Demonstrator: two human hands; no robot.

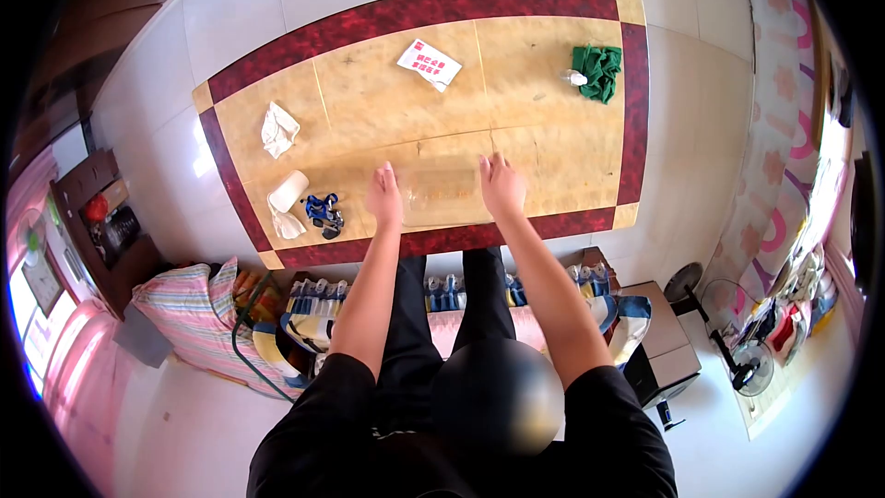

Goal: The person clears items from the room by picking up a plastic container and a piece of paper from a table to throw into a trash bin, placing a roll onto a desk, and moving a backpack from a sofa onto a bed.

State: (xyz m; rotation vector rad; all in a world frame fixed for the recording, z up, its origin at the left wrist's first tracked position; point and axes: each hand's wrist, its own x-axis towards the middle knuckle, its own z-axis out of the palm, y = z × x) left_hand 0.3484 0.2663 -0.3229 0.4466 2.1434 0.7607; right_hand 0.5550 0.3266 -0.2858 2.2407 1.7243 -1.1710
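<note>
My left hand (384,195) is closed in a pinch on the left side of a clear plastic bag or sheet (442,195). My right hand (503,187), also closed, grips its right side. The see-through piece is stretched between both hands over the near edge of the wooden table (387,111). Whether it is a bag or a flat sheet, I cannot tell. To the left of my left hand lie a tangle of blue and black straps (323,214) and a white roll (288,191).
A white card with red print (430,65) lies at the table's far middle. Green cloth (602,74) and a small bottle (575,78) are at far right. White cloths (278,130) lie at left. A cushioned seat (442,323) stands behind my legs; a fan (751,367) is at right.
</note>
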